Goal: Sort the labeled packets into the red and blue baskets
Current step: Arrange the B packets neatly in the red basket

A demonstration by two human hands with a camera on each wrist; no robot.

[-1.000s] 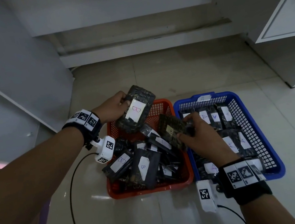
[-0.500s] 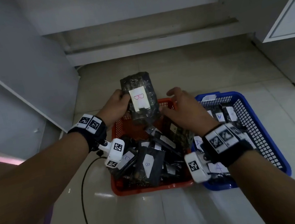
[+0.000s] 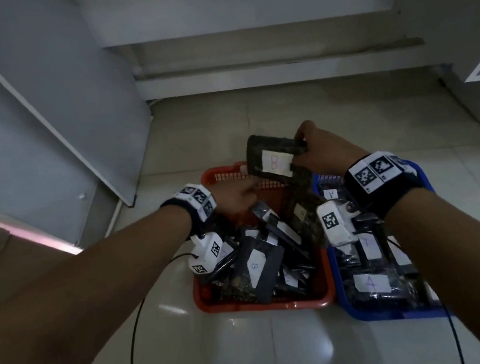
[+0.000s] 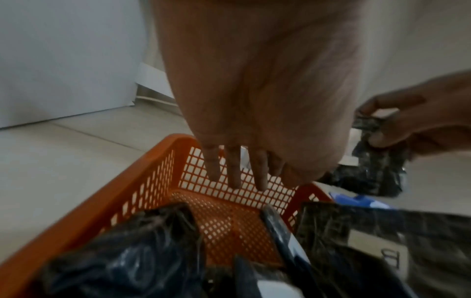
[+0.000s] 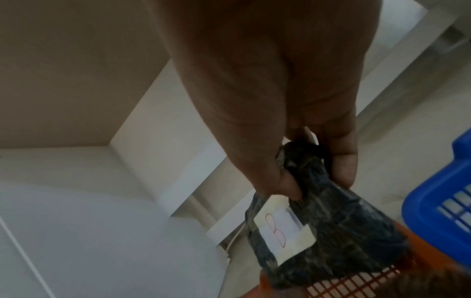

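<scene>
pinching the b packet (image 3: pixel 272 158) upright by its top corner, right hand (image 3: pixel 322 151).

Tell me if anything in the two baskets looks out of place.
Nothing looks missorted: the legible labels in the red plastic basket read B, those in the blue plastic basket read A. The right hand pinches a dark B-labelled packet above the red one.

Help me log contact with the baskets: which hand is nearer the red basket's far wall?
Left. The left hand hangs inside the red basket, fingers straight beside its far wall. The right hand is raised above that wall, pinching the B-labeled packet.
</scene>
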